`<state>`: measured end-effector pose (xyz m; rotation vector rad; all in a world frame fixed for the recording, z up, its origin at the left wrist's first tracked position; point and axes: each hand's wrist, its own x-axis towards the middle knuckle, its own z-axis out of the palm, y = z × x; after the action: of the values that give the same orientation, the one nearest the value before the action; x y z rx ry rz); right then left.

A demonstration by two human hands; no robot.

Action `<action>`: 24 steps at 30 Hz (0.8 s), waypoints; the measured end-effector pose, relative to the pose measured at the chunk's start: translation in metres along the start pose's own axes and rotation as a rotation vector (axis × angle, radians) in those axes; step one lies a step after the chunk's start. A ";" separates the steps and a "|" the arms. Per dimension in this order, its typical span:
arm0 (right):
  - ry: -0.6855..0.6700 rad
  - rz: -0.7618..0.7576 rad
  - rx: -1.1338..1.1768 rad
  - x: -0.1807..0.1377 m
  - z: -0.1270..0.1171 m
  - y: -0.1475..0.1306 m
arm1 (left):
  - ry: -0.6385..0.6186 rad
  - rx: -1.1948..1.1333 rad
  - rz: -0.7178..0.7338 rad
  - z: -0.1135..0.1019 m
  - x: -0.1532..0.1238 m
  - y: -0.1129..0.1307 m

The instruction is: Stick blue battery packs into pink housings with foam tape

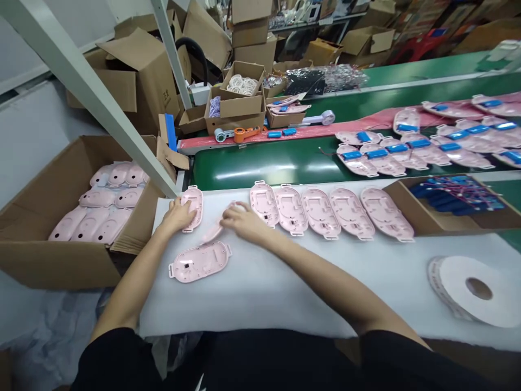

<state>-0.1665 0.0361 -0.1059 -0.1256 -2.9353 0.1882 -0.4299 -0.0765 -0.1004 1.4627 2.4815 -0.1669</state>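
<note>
My left hand (179, 214) is at the left end of the white work surface, its fingers closed on the edge of a pink plastic shell (197, 206). To its right, my right hand (244, 221) grips another pink shell (213, 232), which is tilted and smeared by motion. Just in front of it a third pink shell (200, 262) lies flat with its inner side up, a small dark square part showing at one end. Right of my right hand stands a row of several similar shells (319, 212), hollow sides up.
A carton (52, 260) of stacked pink shells stands at left, beside a slanted metal post (97, 103). A box (451, 220) of blue batteries with wires and a label roll (476, 290) are at right. Beyond lies a green conveyor (260, 165) bearing shells with blue batteries.
</note>
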 end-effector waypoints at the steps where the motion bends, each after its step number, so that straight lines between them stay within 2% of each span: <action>1: -0.014 0.009 0.000 -0.002 -0.004 0.019 | 0.011 -0.014 -0.001 0.003 0.004 0.003; 3: -0.067 0.042 -0.009 -0.007 -0.008 0.050 | 0.028 -0.048 0.014 0.008 0.010 0.013; 5: -0.090 0.094 -0.025 -0.013 -0.010 0.067 | 0.040 -0.084 0.041 0.013 0.015 0.028; 7: -0.053 0.149 -0.015 -0.021 -0.011 0.066 | 0.045 -0.121 0.079 0.015 0.016 0.042; 10: 0.015 0.184 0.043 -0.038 -0.012 0.041 | 0.063 -0.165 0.129 0.015 0.002 0.053; 13: -0.005 0.162 0.092 -0.051 -0.007 0.010 | 0.132 -0.189 0.145 0.018 -0.041 0.047; 15: -0.055 0.161 0.081 -0.055 -0.001 -0.003 | 0.161 -0.199 0.261 0.029 -0.084 0.037; 17: -0.104 0.199 0.034 -0.056 0.005 -0.008 | 0.130 -0.180 0.407 0.046 -0.131 0.025; 18: -0.117 0.228 0.009 -0.056 0.007 -0.008 | 0.114 -0.155 0.433 0.056 -0.152 0.018; 19: -0.121 0.255 -0.010 -0.054 0.008 -0.007 | 0.102 -0.124 0.417 0.066 -0.171 0.012; 21: -0.100 0.280 -0.022 -0.048 0.008 -0.004 | 0.115 -0.065 0.296 0.081 -0.198 0.002; 24: -0.055 0.211 0.008 -0.023 0.007 -0.004 | 0.115 -0.024 0.098 0.086 -0.209 -0.008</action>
<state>-0.1457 0.0296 -0.1167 -0.4361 -2.9716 0.2372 -0.3270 -0.2758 -0.1255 1.6225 2.4841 -0.0352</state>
